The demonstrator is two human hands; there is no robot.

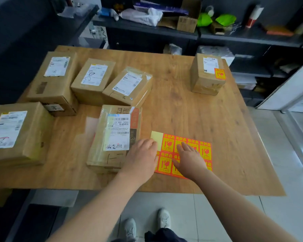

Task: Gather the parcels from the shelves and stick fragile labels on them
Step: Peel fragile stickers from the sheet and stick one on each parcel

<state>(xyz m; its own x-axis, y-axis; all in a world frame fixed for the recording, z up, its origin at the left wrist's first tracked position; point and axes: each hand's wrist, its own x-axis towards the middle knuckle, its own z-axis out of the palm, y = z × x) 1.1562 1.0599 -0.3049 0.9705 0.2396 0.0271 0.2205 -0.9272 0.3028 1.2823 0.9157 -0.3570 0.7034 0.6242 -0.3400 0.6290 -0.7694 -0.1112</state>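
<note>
A sheet of orange-and-yellow fragile labels [204, 151] lies near the front of the wooden table [199, 110], with one corner square bare. My left hand [141, 158] rests flat on the sheet's left edge, next to a taped cardboard parcel [112, 137]. My right hand [189, 158] lies on the sheet, fingers spread over the labels. Several more brown parcels sit at the left: one [16, 135] at the near edge, three further back [54, 79] [93, 81] [129, 86]. A parcel [206, 74] at the far right carries a fragile label [219, 73].
Dark shelves [217, 37] behind the table hold boxes, white bags and green items. A white frame [287, 91] stands at the right. My shoes [163, 219] are on the tiled floor below the table's front edge.
</note>
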